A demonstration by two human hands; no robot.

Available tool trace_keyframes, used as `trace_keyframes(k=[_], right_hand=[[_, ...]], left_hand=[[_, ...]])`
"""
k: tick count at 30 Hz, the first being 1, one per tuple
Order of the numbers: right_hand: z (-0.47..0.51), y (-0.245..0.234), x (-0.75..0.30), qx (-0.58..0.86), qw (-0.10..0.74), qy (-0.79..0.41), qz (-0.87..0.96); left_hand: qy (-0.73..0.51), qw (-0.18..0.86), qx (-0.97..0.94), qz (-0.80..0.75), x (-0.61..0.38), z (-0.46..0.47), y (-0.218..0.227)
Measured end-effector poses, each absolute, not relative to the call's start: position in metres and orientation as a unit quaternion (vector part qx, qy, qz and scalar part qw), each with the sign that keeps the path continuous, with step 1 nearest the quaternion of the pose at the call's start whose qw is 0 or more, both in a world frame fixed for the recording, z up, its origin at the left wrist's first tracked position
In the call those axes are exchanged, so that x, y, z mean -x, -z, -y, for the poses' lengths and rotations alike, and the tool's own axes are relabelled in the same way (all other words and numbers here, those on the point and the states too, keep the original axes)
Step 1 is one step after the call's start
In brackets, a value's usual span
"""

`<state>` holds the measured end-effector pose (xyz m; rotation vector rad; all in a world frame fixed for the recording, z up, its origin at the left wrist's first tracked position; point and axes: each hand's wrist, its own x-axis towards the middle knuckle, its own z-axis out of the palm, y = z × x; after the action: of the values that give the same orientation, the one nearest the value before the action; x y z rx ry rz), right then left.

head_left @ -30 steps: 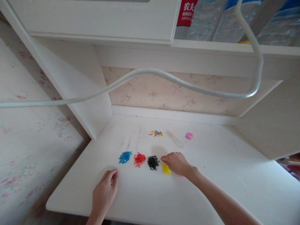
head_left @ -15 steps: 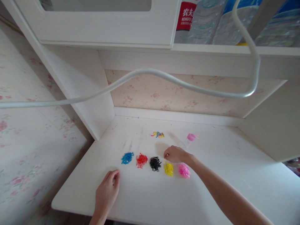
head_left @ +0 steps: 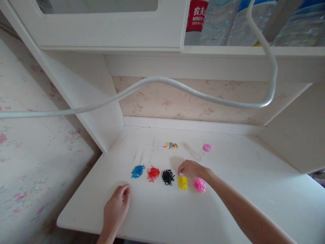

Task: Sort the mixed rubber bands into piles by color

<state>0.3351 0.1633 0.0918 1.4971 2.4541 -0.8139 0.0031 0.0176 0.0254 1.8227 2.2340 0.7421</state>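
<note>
Five small heaps of tiny bands lie in a row on the white desk point(head_left: 157, 217): blue point(head_left: 137, 171), red point(head_left: 153, 173), black point(head_left: 168, 177), yellow point(head_left: 182, 182) and pink point(head_left: 199, 184). My right hand point(head_left: 192, 169) hovers just behind the yellow and pink heaps, fingers curled and pinched together at the tips; whether it holds a band is too small to see. My left hand point(head_left: 116, 210) rests on the desk near the front edge, below the blue heap, fingers loosely bent. A small mixed-colour heap point(head_left: 171, 145) lies further back.
A clear small bottle with a pink cap point(head_left: 203, 150) lies behind my right hand. A white cable point(head_left: 162, 80) hangs across the view. Cabinet walls close in the desk left and right; water bottles point(head_left: 218, 20) stand on the shelf above.
My right hand lifted off the yellow heap, uncovering the pink heap, moved slightly back, then came a little down toward the yellow heap. The left hand stayed put.
</note>
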Motion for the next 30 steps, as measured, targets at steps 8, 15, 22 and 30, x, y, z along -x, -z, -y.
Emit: trace_keyframes(k=[8,15,22,30], right_hand=[[-0.122,-0.114,-0.360,-0.550,-0.080,0.250,-0.793],[-0.019,-0.043,-0.411,-0.691,-0.344,0.316,-0.551],[0.011,-0.003,-0.418,-0.757,-0.353,0.280,-0.473],[0.001,-0.005,-0.417,-0.772,-0.332,0.277,-0.466]], left_hand=[[-0.269,0.101,-0.630,-0.722,-0.004,-0.021,-0.027],[-0.251,0.129,-0.721,-0.632,-0.060,-0.068,-0.073],[-0.142,0.135,-0.757,-0.624,-0.142,-0.160,-0.084],[-0.115,0.108,-0.741,-0.652,-0.174,-0.220,-0.057]])
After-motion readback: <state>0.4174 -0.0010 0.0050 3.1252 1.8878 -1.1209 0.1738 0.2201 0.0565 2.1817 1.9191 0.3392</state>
